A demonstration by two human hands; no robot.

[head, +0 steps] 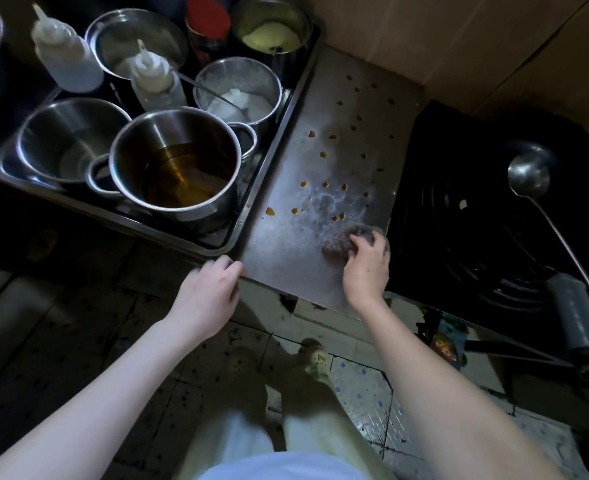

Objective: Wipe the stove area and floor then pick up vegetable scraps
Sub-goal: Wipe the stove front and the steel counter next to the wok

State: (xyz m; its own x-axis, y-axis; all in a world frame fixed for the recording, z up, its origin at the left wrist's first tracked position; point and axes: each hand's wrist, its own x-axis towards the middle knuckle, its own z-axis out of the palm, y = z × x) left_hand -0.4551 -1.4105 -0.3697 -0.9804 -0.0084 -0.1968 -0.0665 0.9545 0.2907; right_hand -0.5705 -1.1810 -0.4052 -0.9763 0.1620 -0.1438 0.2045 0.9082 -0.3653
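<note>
A steel counter point(307, 237) beside the stove is dotted with several orange-brown oil drops point(324, 184) and a pale wet smear. My right hand point(365, 265) grips a grey-brown scouring pad point(341, 239) and holds it down on the counter's near right part, close to the stove edge. My left hand point(210, 289) rests with relaxed fingers on the counter's front left corner and holds nothing. Below the counter lies a stained, speckled tiled floor point(365, 386).
A steel tray point(251, 199) at the left holds a pot of dark oil point(179, 171), steel bowls and cups of powders, and two squeeze bottles point(64, 53). A black wok point(494, 216) with a ladle point(528, 174) sits on the stove at right. Cardboard lines the back wall.
</note>
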